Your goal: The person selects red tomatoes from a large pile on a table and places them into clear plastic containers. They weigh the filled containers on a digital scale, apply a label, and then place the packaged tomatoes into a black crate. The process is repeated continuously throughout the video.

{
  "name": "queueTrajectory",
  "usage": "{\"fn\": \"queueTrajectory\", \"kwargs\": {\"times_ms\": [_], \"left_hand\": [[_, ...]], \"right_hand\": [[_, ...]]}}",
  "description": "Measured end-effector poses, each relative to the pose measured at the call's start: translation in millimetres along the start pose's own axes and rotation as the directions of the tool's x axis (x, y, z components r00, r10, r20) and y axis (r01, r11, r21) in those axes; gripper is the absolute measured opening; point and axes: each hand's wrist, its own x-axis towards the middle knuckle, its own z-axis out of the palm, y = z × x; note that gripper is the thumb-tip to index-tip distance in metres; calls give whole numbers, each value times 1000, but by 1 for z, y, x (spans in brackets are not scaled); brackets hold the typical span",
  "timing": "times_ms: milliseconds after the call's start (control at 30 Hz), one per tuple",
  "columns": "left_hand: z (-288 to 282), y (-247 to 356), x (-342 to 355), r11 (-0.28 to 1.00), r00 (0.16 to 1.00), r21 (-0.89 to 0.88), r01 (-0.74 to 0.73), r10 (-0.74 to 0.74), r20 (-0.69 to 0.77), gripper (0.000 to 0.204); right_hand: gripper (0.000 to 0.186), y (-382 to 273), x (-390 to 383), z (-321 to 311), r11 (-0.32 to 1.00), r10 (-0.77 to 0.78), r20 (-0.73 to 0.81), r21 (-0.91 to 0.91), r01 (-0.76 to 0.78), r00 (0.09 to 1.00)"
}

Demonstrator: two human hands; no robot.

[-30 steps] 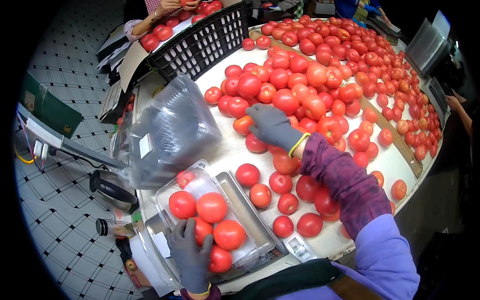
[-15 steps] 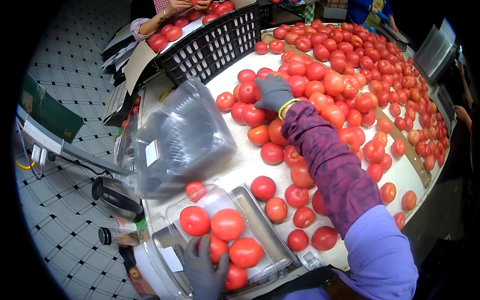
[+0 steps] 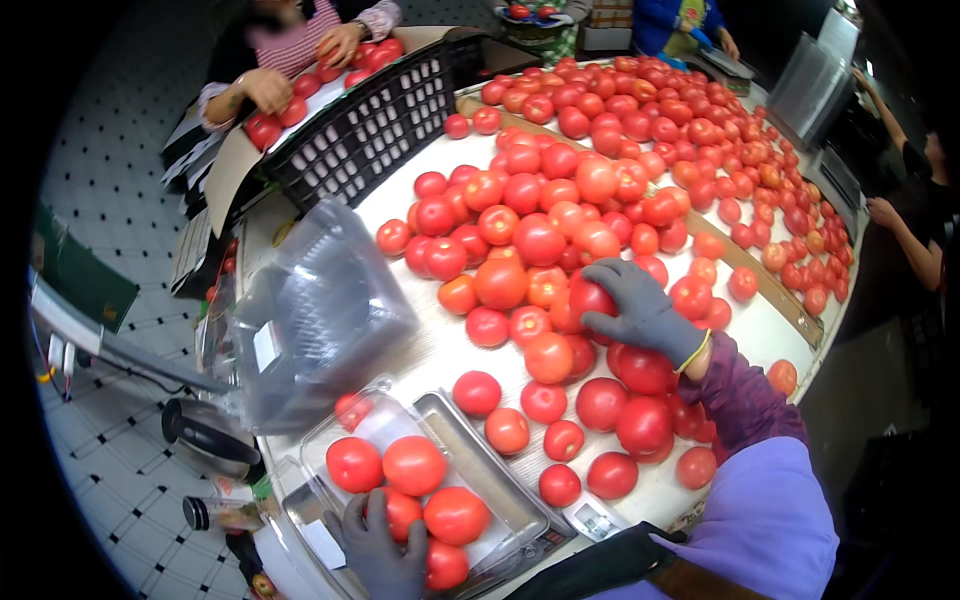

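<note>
The gloved right hand [image 3: 640,308] grips a tomato [image 3: 589,297]; the left hand [image 3: 383,552], partly open, touches tomatoes [image 3: 457,516] inside a clamshell [image 3: 497,535] at the worktop's [image 3: 440,345] near-left corner.

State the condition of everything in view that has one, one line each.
Left hand: gloved, touching a packed tomato
Right hand: gloved, curled around another tomato
Clear container: open, holding several tomatoes
Loose tomatoes: heaped
Spare containers: nested together
Jar: capped
Cardboard flap: folded outward
</note>
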Motion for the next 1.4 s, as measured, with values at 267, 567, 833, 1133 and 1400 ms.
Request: {"fn": "queueTrajectory", "kwargs": {"times_ms": [267,567,833,1133,1400], "left_hand": [[0,7,-2,997,1000,75,-12,13,-12,46],[27,-16,-6,999,993,-37,0,-5,-117,54],[30,-14,-8,996,990,-70,61,-69,-122,54],[36,-11,-17,989,979,-88,118,-131,-158,55],[34,0,-15,987,974,-78,142,-153,-164,52]], "right_hand": [[39,36,28,-16,965,238,-19,-105,-238,971],[74,104,110,31,913,333,280,145,-382,900],[62,100,62,-37,867,123,569,337,-368,813],[56,225,115,-26,883,217,-118,-400,-246,969],[77,187,79,-53,970,221,419,2,-244,881]]}}
